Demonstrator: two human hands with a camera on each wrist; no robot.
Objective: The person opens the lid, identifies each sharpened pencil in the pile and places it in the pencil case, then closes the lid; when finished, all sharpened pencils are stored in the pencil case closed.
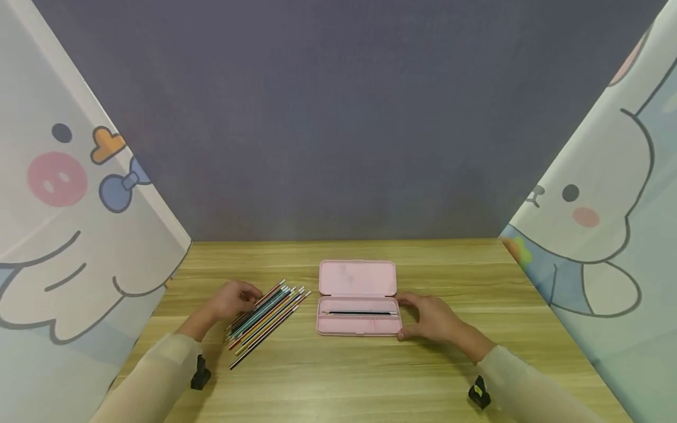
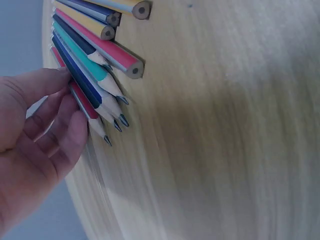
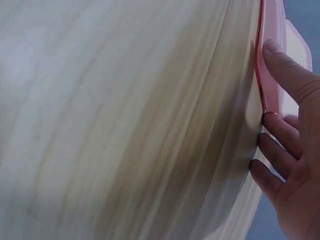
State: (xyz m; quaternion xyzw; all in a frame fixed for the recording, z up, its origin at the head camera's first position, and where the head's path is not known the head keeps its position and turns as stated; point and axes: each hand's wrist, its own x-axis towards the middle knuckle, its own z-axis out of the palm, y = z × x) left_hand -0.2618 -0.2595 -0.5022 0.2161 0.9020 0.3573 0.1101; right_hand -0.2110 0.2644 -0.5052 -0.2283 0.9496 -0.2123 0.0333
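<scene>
Pencils (image 1: pixel 270 317) in several colours lie in a slanted pile on the table, sharpened points toward me on some. My left hand (image 1: pixel 235 301) is at the pile's left edge; in the left wrist view its thumb and curled fingers (image 2: pixel 75 132) pinch a red pencil (image 2: pixel 82 102) at the outer side. To the right, a pink pencil case (image 1: pixel 359 326) lies with its lid (image 1: pixel 357 278) raised back. A dark pencil (image 1: pixel 359 313) rests inside, along the far compartment. My right hand (image 1: pixel 433 318) grips the case's right end, thumb at the near corner and forefinger at the far one.
The wooden table (image 1: pixel 338 376) carries the pile and the case, with a bare strip between them. A dark grey panel (image 1: pixel 338 129) rises at the back. Cartoon-printed panels (image 1: pixel 597 176) slope along both sides.
</scene>
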